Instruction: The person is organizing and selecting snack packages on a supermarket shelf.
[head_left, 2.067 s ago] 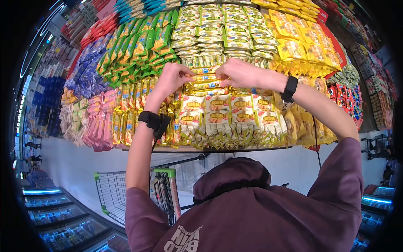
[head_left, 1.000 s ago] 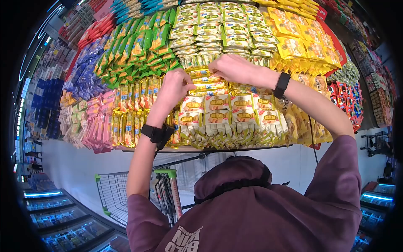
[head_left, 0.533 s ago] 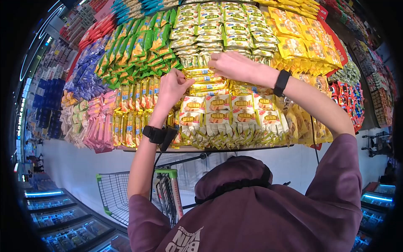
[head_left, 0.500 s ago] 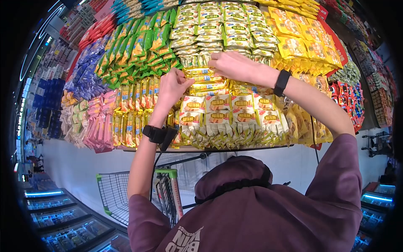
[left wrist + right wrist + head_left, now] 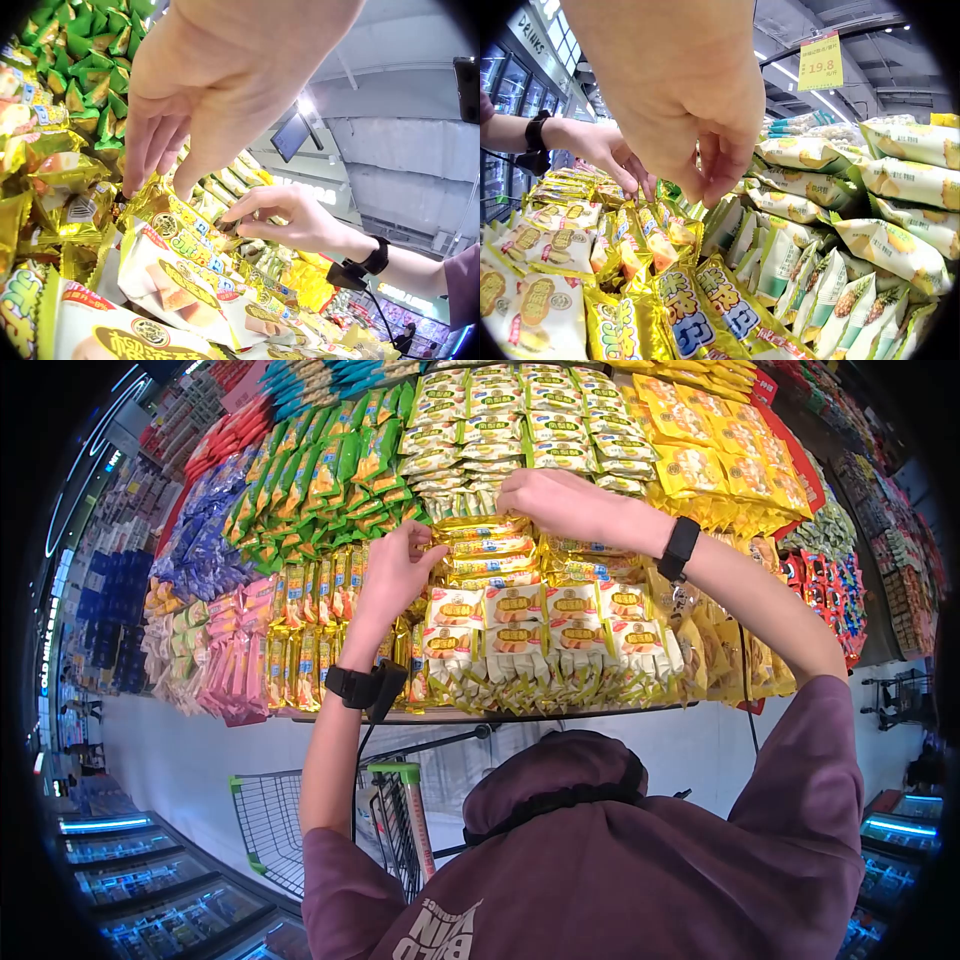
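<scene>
Head: green packets [image 5: 325, 465] beside gold packets [image 5: 490, 547]

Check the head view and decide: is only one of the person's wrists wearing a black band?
No, a left wristband and a right wristband both show, each black.

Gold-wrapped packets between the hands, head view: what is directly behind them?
White-and-green packs lie beyond the gold-wrapped packets. The right hand covers part of that boundary, and anything beneath the top packs is hidden.
</scene>
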`<state>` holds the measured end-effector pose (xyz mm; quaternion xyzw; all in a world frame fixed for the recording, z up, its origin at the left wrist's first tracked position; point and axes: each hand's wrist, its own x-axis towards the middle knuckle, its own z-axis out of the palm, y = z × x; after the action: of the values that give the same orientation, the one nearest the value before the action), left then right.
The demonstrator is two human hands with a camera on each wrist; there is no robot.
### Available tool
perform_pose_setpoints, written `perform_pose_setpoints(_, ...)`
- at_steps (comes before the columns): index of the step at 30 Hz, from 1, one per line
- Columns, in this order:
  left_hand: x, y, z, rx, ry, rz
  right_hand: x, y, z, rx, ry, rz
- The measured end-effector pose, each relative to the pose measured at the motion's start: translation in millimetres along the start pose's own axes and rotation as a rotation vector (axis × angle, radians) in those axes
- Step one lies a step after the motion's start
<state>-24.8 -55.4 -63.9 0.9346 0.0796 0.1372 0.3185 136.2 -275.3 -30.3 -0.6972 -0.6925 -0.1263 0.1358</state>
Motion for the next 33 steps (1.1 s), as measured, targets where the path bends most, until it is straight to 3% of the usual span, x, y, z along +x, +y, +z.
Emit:
perform_pose_setpoints(3, -7, 3, -4, 0.023, 0.000, -0.011, 2, -2, -24, -0.022, -0.215, 0.135)
perform_pose_setpoints(4, -9, 4, -5, 0.031, -0.001, -0.013, 3, -3, -23, 0.038, -0.164, 0.163)
perform_pose_setpoints(11, -24, -4, -6, -0.067, 0.059, 0.116, -11, -6, -57, 0.101, -0.349, 0.271)
perform_pose_setpoints(20, -110, 80, -19, -0.125, 0.085, 0.166, -46, -16, -55, 0.093, -0.637, 0.453)
perform_pose_setpoints(23, -156, 100, -15, -0.215, 0.098, 0.203, -47, -23, -64, 0.086, -0.522, 0.396)
perform_pose_setpoints(27, -223, 101, -9, -0.153, 0.017, 0.290, -31, -69, -79, 0.105, -0.549, 0.364)
perform_pose_setpoints(30, -263, 86, -7, 0.018, -0.029, 0.203, -23, -125, -92, 0.088, -0.460, 0.132)
perform_pose_setpoints(33, -288, 68, -8, -0.009, 0.134, 0.118, -19, -175, -88, 0.217, -0.476, 0.020)
